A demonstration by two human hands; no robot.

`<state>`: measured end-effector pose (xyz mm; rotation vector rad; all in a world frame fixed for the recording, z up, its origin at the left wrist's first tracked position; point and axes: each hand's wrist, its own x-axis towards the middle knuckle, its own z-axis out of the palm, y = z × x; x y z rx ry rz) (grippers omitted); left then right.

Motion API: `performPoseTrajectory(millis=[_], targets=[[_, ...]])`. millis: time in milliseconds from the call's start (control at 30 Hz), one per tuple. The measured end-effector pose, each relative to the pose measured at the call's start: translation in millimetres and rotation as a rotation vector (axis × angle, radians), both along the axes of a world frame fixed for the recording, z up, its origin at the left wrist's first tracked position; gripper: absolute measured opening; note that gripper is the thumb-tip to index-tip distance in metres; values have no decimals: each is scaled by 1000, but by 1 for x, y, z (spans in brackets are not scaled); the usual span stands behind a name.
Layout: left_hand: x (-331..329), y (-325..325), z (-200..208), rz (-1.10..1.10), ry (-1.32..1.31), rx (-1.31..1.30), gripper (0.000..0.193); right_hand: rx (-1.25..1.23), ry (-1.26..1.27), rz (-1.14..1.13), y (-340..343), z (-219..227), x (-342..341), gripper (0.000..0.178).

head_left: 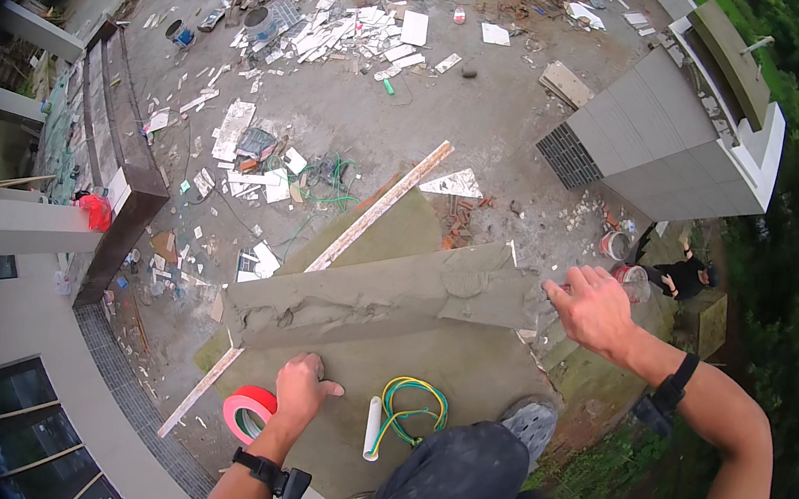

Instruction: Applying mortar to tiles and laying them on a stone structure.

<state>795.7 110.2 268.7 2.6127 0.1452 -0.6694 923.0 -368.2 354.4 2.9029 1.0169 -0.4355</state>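
Observation:
My left hand (302, 390) is closed, its thumb sticking out to the right, and rests against the flat grey-green surface (472, 385) below a mortar ledge (361, 310). Close to its wrist stands a roll of red tape (249, 411). My right hand (595, 311) is raised at the right end of the ledge with its fingers curled in; what they hold, if anything, is hidden. Wet mortar covers the ledge, rough on the left and smoother on the right. Between my left hand and knee lie a white tube (374, 430) and a coil of yellow-green wire (438, 418).
A long speckled strip (380, 207) projects beyond the ledge; a shorter one (199, 393) juts out at left. Far below are broken white tiles (377, 40) and buckets (179, 33). A tiled pillar (658, 122) rises at right, with another person (689, 276) near its foot.

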Motion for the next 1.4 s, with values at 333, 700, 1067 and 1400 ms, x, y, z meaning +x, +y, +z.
performPoseTrajectory(millis=[333, 700, 1067, 1400], targets=[[7, -2, 4, -22, 23, 30, 51, 282, -88, -145, 19, -50, -11, 31], [7, -3, 3, -9, 68, 75, 51, 659, 44, -177, 30, -47, -27, 34], [2, 5, -3, -38, 18, 99, 56, 387, -96, -88, -118, 58, -15, 37], [11, -10, -5, -100, 68, 145, 55, 160, -26, 10, -290, 1, -70, 38]])
